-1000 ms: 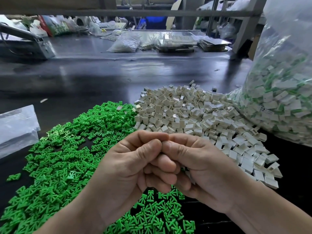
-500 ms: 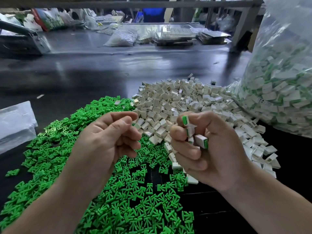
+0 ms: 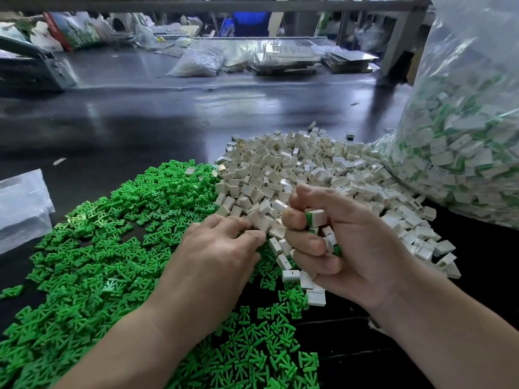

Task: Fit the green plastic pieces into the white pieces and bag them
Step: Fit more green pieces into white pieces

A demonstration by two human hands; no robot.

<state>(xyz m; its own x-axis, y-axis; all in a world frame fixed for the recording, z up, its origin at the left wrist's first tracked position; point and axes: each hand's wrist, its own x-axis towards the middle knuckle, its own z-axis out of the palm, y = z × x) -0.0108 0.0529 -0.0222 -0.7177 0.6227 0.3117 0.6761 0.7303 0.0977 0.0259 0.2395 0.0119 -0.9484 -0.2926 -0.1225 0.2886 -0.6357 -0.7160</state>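
— So, what do the hands hold?
— The right hand (image 3: 351,248) is curled around a few fitted pieces (image 3: 317,217), white with green inside. The left hand (image 3: 219,254) reaches with bent fingers to the edge of the white pieces (image 3: 309,169). Whether it pinches one, I cannot tell.
— And the containers?
— At the right stands a big clear bag (image 3: 463,136), full of white-and-green pieces, touching the white heap. At the left edge lies a smaller clear bag (image 3: 22,203); its content I cannot see.
— The surface?
— A dark, shiny table (image 3: 140,122). The green pieces (image 3: 112,248) lie spread on its near left, beside the white ones. Far behind are more plastic bags (image 3: 196,63) and flat stacks (image 3: 283,60), in a cluttered workshop.
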